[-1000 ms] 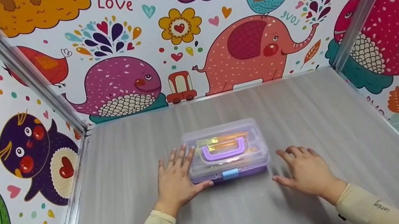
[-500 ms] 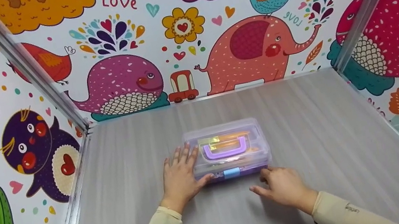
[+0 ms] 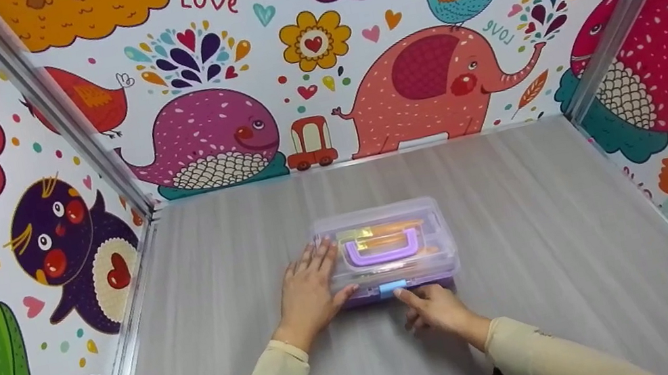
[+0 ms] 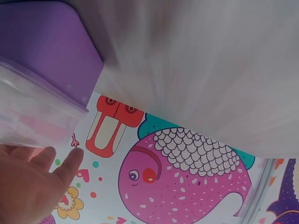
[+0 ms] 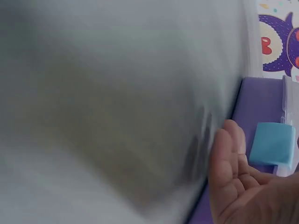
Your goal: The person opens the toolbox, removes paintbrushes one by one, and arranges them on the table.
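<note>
A small case with a clear lid, purple base and purple handle stands on the table, its lid down. Orange and yellow items show through the lid. At its left end my left hand rests spread, fingers on the lid's side and thumb at the front edge. In the left wrist view, the fingertips touch the lid's side. My right hand is at the front, its thumb at the light blue latch. The right wrist view shows its bent fingers below the latch.
The grey wood-grain table is enclosed by walls printed with cartoon animals. Metal posts stand at the corners, and a metal strip runs along the left edge.
My right hand has come in from the right, past the case's right front corner, to the latch. My left hand stays on the left end of the case.
</note>
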The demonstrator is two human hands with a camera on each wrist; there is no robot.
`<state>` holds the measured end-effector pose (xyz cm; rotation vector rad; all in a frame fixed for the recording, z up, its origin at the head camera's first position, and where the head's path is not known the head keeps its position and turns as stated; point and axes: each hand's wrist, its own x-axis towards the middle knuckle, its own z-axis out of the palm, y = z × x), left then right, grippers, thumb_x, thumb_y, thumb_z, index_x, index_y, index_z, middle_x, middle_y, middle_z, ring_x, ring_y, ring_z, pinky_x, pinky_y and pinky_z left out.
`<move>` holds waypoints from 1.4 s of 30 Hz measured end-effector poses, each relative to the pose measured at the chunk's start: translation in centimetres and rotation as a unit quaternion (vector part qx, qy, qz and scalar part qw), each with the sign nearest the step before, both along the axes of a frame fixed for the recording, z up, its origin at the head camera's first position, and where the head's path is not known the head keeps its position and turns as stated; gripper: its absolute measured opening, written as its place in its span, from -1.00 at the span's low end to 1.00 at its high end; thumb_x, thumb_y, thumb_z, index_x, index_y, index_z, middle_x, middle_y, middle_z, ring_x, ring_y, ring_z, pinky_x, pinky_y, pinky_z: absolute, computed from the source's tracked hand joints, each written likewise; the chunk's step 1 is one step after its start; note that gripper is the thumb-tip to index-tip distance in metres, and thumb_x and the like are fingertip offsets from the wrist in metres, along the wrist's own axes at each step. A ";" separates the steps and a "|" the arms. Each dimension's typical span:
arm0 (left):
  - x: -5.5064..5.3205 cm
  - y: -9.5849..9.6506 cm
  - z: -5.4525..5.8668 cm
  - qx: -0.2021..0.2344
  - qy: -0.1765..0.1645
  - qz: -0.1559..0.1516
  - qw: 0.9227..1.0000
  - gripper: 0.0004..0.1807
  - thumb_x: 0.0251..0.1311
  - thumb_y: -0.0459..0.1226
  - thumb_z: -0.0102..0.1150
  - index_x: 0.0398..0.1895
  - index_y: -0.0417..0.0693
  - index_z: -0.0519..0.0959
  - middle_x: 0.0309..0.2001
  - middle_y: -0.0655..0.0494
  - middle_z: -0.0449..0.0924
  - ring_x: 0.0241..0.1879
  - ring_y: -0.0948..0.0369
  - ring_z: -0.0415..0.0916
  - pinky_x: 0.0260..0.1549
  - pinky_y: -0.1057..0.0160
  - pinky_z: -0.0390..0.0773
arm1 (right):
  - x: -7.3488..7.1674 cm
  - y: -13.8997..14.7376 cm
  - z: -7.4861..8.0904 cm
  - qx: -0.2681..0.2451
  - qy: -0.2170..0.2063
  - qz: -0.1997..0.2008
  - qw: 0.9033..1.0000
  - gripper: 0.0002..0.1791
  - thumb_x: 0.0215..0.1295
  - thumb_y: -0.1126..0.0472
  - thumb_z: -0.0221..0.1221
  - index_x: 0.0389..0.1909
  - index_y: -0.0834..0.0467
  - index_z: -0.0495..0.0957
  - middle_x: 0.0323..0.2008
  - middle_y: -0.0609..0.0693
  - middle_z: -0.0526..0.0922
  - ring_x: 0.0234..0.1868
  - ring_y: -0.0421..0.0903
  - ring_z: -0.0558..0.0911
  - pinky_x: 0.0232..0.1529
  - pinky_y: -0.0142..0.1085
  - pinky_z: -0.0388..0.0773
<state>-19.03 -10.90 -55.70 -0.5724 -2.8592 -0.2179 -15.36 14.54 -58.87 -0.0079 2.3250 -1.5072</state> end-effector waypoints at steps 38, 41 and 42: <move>-0.4 -0.5 -1.2 0.047 0.027 -0.030 0.998 -0.09 0.18 0.27 0.19 0.46 -0.07 0.32 0.49 0.04 0.20 0.44 -0.07 0.15 0.32 -0.05 0.24 | -0.8 -0.5 -1.7 -0.199 -0.175 -0.140 0.954 -0.19 0.17 -0.25 0.32 0.06 0.44 0.51 -0.12 0.21 0.65 -0.22 0.00 0.70 -0.22 -0.20 0.66; -0.4 -0.5 -1.2 0.050 0.025 -0.029 0.998 -0.09 0.17 0.27 0.18 0.46 -0.07 0.32 0.49 0.05 0.19 0.44 -0.07 0.14 0.33 -0.04 0.23 | -0.8 -0.5 -1.6 -0.181 -0.163 -0.135 0.960 -0.21 0.19 -0.24 0.30 0.04 0.45 0.54 -0.13 0.20 0.68 -0.17 0.04 0.69 -0.15 -0.14 0.65; -0.5 -0.5 -1.2 0.051 0.025 -0.029 0.998 -0.09 0.18 0.27 0.18 0.46 -0.06 0.32 0.49 0.06 0.19 0.45 -0.07 0.13 0.33 -0.04 0.22 | -0.9 -0.5 -1.4 -0.180 -0.162 -0.130 0.962 -0.20 0.21 -0.24 0.28 0.05 0.46 0.53 -0.11 0.21 0.68 -0.13 0.05 0.68 -0.12 -0.12 0.64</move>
